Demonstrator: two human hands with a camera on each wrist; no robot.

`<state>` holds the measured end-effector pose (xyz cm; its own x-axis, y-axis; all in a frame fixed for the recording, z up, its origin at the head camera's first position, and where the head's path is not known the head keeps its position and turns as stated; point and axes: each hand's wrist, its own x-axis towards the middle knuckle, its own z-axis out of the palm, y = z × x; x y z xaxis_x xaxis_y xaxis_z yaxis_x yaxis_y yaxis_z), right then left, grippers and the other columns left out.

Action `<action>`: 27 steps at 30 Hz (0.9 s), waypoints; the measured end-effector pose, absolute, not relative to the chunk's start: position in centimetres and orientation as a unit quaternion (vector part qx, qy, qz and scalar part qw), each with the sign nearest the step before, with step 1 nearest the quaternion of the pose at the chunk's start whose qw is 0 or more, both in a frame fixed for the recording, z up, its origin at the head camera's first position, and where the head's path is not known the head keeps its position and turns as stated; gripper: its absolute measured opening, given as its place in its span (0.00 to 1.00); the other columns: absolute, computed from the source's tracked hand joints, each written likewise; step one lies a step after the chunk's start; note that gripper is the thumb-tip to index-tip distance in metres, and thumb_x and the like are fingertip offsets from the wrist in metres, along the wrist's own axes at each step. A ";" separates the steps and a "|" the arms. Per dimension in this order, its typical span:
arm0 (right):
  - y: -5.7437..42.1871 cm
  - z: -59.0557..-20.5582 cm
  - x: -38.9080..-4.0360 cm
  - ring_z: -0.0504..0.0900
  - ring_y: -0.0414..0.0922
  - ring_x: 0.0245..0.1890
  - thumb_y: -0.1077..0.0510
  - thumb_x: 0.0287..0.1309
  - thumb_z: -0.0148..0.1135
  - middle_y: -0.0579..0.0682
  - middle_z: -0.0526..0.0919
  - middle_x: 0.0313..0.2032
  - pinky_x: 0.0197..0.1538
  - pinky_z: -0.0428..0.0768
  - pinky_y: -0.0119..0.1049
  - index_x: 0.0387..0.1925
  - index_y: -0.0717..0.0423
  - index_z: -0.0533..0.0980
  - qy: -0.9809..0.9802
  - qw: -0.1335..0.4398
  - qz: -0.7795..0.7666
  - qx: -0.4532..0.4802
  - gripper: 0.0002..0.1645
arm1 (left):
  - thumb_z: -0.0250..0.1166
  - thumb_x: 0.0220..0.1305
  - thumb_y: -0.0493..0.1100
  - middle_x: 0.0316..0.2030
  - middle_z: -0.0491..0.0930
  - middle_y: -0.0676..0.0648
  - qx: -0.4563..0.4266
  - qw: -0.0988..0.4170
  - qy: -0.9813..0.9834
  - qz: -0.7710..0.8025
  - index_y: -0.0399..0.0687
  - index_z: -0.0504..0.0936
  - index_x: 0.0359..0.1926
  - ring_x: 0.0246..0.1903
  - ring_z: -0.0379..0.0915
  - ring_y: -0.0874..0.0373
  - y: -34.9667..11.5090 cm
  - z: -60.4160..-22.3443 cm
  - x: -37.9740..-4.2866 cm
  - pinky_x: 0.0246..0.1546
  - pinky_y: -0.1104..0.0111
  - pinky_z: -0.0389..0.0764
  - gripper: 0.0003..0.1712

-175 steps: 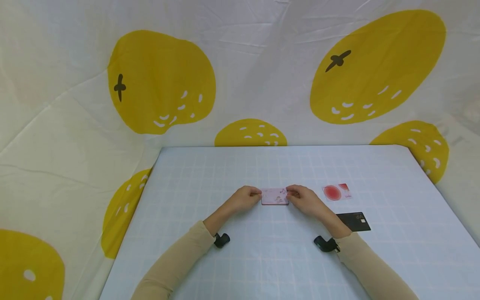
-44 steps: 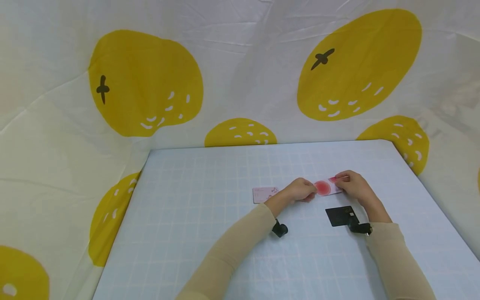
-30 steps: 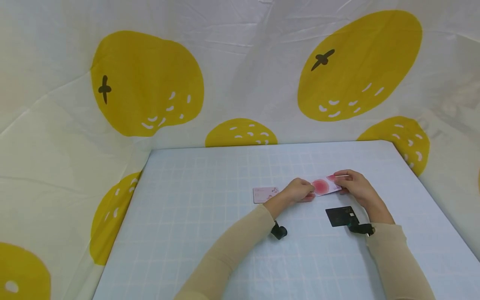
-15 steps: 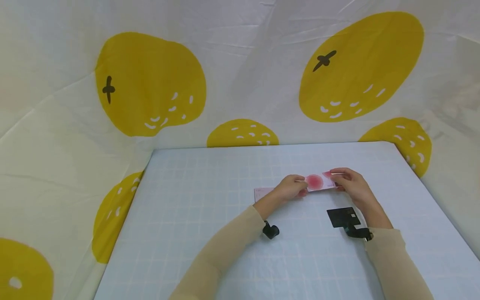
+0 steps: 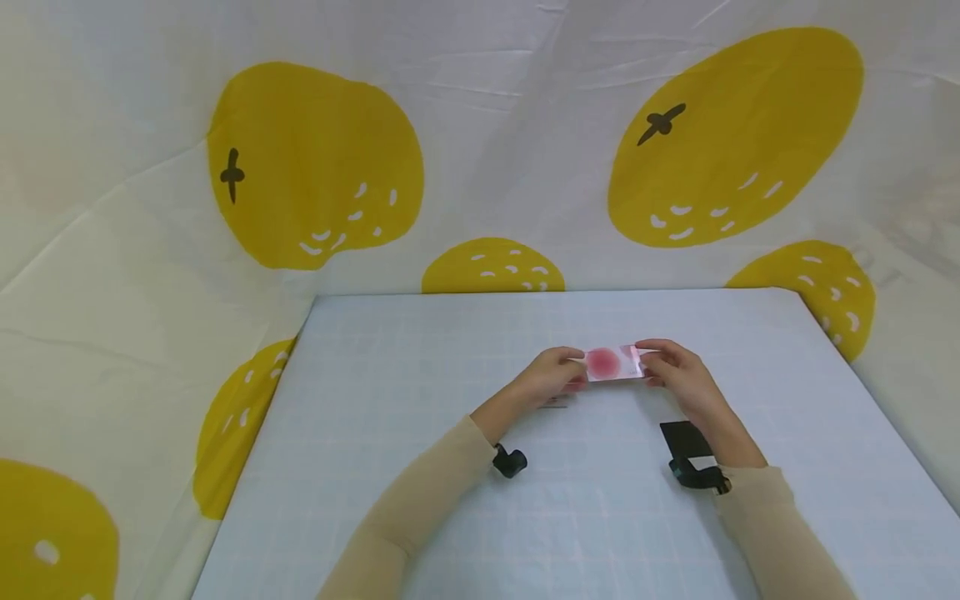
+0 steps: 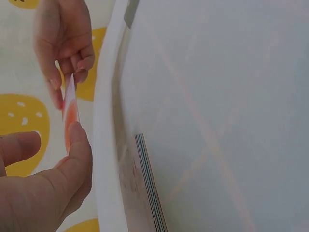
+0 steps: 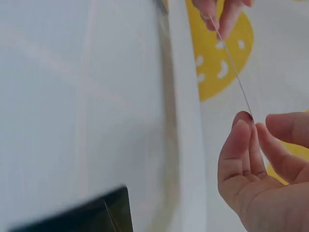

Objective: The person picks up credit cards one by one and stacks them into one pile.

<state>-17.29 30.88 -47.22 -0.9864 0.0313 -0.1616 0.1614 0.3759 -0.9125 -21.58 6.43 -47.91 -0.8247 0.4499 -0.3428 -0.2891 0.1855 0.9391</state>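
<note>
A white card with a red circle (image 5: 602, 364) is held up over the table between both hands. My left hand (image 5: 551, 375) pinches its left end between thumb and fingers. At the right end, the fingertips of my right hand (image 5: 682, 383) grip it. The right wrist view shows the card (image 7: 234, 67) edge-on, stretched between the two hands. Below my left hand lies a stack of pink cards (image 6: 149, 183), its layered edges plain in the left wrist view. In the head view my left hand mostly hides that stack.
On the table (image 5: 420, 350), a black card (image 5: 682, 437) lies under my right wrist, partly covered by the wrist camera (image 5: 693, 475). Behind the table's far edge hangs a white cloth with yellow fruit prints (image 5: 315, 167).
Earlier both hands were at the pink stack. They then took the red-circle card at the right, and have since carried it left and up, over the stack. The black card stays on the table.
</note>
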 end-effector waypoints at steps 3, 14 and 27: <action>29.9 -47.5 -17.3 0.77 0.52 0.48 0.48 0.75 0.52 0.62 0.74 0.54 0.47 0.80 0.30 0.68 0.56 0.69 0.827 0.062 -0.556 0.054 0.28 | 0.59 0.73 0.41 0.38 0.82 0.46 0.051 0.290 0.710 0.640 0.42 0.76 0.62 0.40 0.80 0.55 5.2 -47.8 -21.4 0.47 0.63 0.82 0.20; 26.4 -48.0 -17.0 0.78 0.50 0.47 0.49 0.74 0.55 0.61 0.75 0.57 0.48 0.81 0.33 0.66 0.58 0.71 0.803 0.085 -0.590 0.010 0.26 | 0.58 0.74 0.39 0.41 0.82 0.43 0.077 0.273 0.716 0.637 0.38 0.76 0.62 0.41 0.79 0.53 0.5 -47.8 -20.9 0.47 0.65 0.82 0.19; 23.4 -48.8 -17.1 0.78 0.56 0.44 0.54 0.72 0.58 0.63 0.79 0.49 0.42 0.82 0.37 0.65 0.61 0.71 0.800 0.112 -0.589 -0.018 0.25 | 0.58 0.75 0.41 0.42 0.81 0.44 0.075 0.253 0.744 0.613 0.37 0.75 0.62 0.43 0.78 0.52 -3.3 -48.0 -19.9 0.49 0.65 0.81 0.20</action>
<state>-17.05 23.38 -48.82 -0.9740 -0.1615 -0.1586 0.1034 0.3060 -0.9464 -19.85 -3.28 -48.02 -0.8602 0.4232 -0.2845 -0.1985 0.2361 0.9512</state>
